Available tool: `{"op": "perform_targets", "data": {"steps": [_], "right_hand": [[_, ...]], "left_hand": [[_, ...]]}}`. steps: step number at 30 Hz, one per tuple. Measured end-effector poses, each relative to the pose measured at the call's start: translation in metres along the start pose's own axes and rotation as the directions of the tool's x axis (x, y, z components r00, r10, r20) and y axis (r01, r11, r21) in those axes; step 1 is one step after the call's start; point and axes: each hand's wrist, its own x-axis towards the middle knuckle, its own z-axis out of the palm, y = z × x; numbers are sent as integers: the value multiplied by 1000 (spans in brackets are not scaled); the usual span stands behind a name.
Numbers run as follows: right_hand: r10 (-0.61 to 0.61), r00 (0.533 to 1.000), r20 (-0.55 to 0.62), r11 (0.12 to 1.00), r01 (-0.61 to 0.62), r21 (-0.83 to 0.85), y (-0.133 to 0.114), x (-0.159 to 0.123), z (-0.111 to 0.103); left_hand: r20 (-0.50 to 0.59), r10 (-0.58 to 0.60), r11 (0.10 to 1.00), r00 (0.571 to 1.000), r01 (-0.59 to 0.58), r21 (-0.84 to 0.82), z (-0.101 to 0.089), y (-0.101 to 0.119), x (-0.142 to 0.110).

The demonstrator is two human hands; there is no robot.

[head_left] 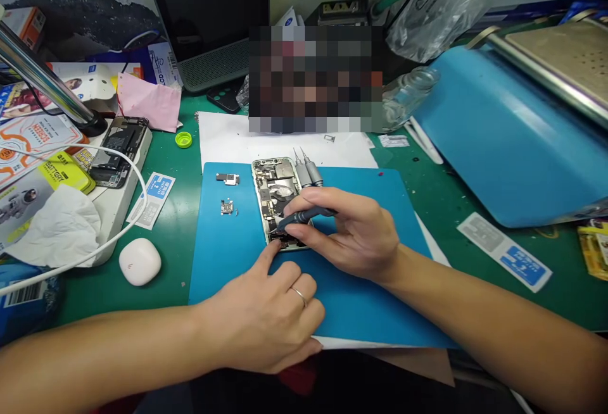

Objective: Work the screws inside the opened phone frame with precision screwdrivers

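Note:
An opened phone [275, 192] with its insides showing lies on a blue work mat [228, 243]. My right hand [349, 233] is closed around a dark tool [304, 216], its tip down in the phone's lower part. My left hand [266, 313] rests on the mat with the index finger stretched out against the phone's bottom corner and the other fingers curled; a ring is on one finger. Two grey screwdrivers [306, 170] lie beside the phone's top right. Two small removed parts [227, 192] sit on the mat left of the phone.
A second opened phone [116, 148] rests on a white box at the left, with a white cable, a white earbud case [139, 262], crumpled tissue and a green cap [183, 140]. A dark monitor [209, 15] stands behind. A large blue machine [513, 123] fills the right side.

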Motion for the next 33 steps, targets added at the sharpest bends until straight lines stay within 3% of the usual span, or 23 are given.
{"op": "perform_targets", "data": {"steps": [7,13,21,27,33], "right_hand": [[-20,999,49,997,24,-67,-5,5,-2],[4,996,89,1000,-4,3,-11,11,-2],[-91,994,57,996,90,22,-7,14,3],[-93,993,67,993,87,80,-8,15,5],[-119,993,-4,990,119,69,-5,11,11]], "left_hand": [[0,-3,1000,1000,3,-4,0,0,-1],[4,-10,1000,1000,10,13,0,-1,-1],[-10,-11,999,1000,11,34,1,-2,0],[-10,-4,999,1000,4,37,1,-2,-1],[-19,-16,999,1000,17,43,1,-2,-2]]}}
